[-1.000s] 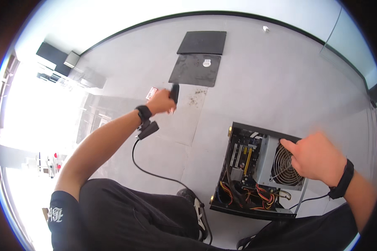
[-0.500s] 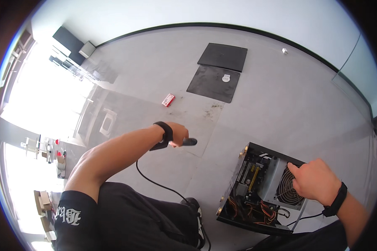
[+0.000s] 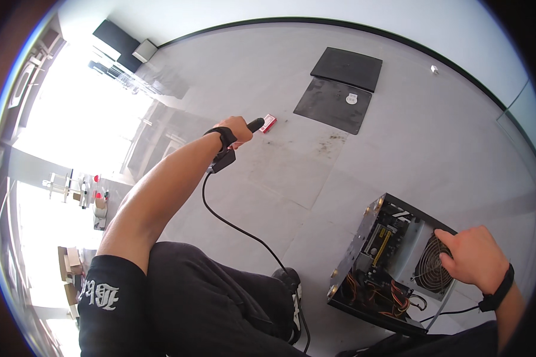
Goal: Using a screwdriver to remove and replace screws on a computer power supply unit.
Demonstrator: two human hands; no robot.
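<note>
Where it gapes, the black computer case (image 3: pixel 372 315) shows wires (image 3: pixel 398 295)

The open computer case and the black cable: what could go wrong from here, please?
The black cable runs past the shoe, so it might snag if the shoe moves. Inside the open computer case, coloured wires lie uncovered and could be caught if the right hand slips.

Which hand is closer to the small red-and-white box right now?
Left. The left hand, gripping a black handheld object, is just left of the red-and-white box; the right hand is far lower right, at the fan grille.
</note>
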